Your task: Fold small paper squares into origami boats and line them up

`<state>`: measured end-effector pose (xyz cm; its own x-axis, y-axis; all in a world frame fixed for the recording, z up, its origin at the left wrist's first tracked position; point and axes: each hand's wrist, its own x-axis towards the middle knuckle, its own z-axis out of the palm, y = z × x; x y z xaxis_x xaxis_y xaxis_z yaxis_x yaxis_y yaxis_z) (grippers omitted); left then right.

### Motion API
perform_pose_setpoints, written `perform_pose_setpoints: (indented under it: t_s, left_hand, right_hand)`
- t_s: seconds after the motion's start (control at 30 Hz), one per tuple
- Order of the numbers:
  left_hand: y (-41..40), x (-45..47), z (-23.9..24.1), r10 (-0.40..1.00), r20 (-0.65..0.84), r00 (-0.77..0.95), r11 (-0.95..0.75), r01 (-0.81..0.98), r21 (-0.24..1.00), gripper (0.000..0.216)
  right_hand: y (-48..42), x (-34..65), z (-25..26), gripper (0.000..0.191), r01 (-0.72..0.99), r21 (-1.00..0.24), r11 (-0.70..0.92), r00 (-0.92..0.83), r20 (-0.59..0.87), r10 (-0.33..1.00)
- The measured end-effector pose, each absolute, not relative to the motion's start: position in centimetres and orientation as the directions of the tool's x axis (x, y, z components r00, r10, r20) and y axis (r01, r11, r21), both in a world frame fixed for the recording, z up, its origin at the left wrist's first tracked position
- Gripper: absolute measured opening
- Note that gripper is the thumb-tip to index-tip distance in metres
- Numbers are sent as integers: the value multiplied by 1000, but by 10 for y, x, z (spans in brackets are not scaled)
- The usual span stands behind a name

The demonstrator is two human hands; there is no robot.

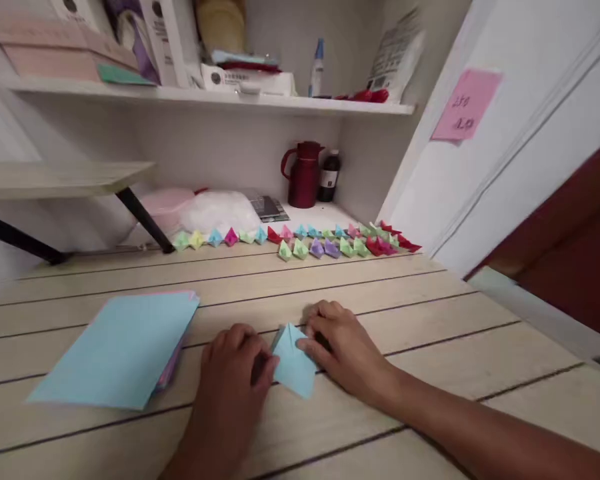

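A small folded piece of light blue paper lies on the wooden table between my two hands. My left hand pinches its left edge with curled fingers. My right hand presses and pinches its right side, fingers bent over the fold. A stack of square paper sheets, light blue on top with pink edges showing below, rests on the table just left of my left hand.
Rows of small folded paper boats in many colours line the table's far edge. Behind them stand a dark red jug, a dark bottle and a white plastic bag. A shelf above holds boxes. A pink note sticks on the white door at right.
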<state>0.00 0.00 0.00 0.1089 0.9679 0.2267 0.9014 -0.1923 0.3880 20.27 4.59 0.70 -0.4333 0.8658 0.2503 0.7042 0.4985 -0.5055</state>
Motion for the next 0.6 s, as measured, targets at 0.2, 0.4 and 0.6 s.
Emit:
perform_pose_setpoints:
  t_s: [0.2, 0.4, 0.6]
  left_hand:
    - [-3, -1, 1, 962, 235, 139, -228, 884, 409, 6]
    - [-4, -4, -3, 934, 282, 221, -309, 895, 322, 8]
    - [-4, -4, 0, 939, 281, 198, -292, 892, 346, 14]
  right_hand:
    - [46, 208, 1, 8, 625, -515, 586, -505, 305, 807]
    - [44, 211, 0, 11, 551, -526, 648, -565, 336, 754]
    - [45, 206, 2, 7, 620, -525, 583, -507, 299, 808]
